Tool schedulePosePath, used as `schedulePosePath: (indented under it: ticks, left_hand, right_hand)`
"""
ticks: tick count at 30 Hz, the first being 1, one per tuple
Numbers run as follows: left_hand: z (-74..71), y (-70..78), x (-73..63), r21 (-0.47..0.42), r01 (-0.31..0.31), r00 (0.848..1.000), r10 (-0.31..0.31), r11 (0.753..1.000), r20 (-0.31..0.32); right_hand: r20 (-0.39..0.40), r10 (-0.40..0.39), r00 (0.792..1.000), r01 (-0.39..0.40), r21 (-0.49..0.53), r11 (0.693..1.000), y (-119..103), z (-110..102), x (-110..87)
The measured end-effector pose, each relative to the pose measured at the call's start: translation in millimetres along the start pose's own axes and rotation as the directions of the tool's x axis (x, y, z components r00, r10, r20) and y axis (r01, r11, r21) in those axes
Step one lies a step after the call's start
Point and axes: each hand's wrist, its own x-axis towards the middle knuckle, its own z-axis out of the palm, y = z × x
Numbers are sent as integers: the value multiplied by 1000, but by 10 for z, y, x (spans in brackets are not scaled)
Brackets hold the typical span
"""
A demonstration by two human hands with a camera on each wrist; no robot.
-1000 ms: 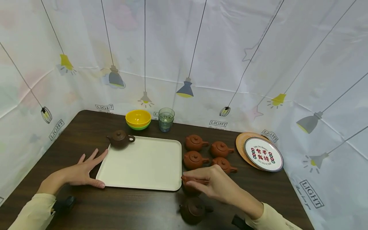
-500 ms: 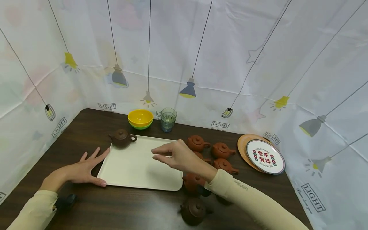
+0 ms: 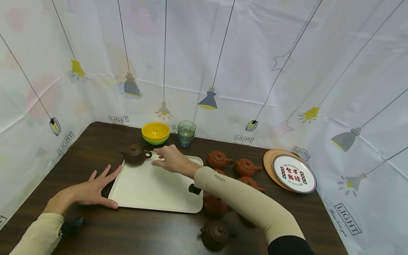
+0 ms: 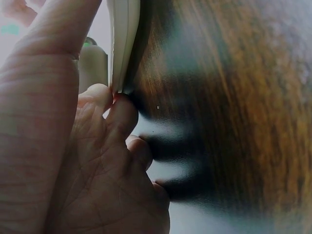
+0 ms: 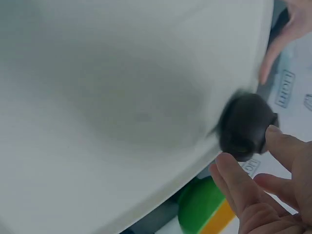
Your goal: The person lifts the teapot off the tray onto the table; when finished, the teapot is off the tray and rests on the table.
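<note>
A cream rectangular tray lies on the dark wooden table. On its back left corner stands a dark brown teapot, upright, handle to the right. My right hand reaches over the tray, thumb and fingers apart, its fingertips just right of the teapot's handle. In the right wrist view those fingers frame the dark teapot. My left hand is spread at the tray's left side, thumb at the front corner. The left wrist view shows its fingertips against the tray's edge.
Several reddish clay teapots stand right of the tray, some partly hidden by my right arm. Another dark teapot is in front of them. Behind the tray are yellow and green bowls and glasses. A plate overlaps a round wooden board.
My right hand has left the reddish teapot at the tray's right side and moved left across the tray, holding nothing, to the dark teapot. My left hand has stayed at the tray's edge.
</note>
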Motion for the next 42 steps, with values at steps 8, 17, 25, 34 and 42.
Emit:
schedulePosePath:
  ticks: [8,17,25,34,42]
  left_hand:
    - [-3,-8,8,-10,-1,1000,1,1000,5]
    - [16,-25,38,-8,-9,1000,9,1000,-3]
    - [-1,-23,27,-8,-3,1000,3,1000,-4]
    - [5,-48,-27,-29,-5,1000,6,1000,9]
    - [-4,-37,1,-38,-20,1000,21,999,10]
  right_hand:
    - [14,-10,1000,10,-30,999,7,205,343]
    - [6,55,998,-55,-51,997,-1,287,522]
    - [4,94,996,-95,11,995,10,324,546]
    - [-22,38,999,-39,-14,999,-1,402,517]
    - [-25,49,998,-50,-26,998,-13,344,445]
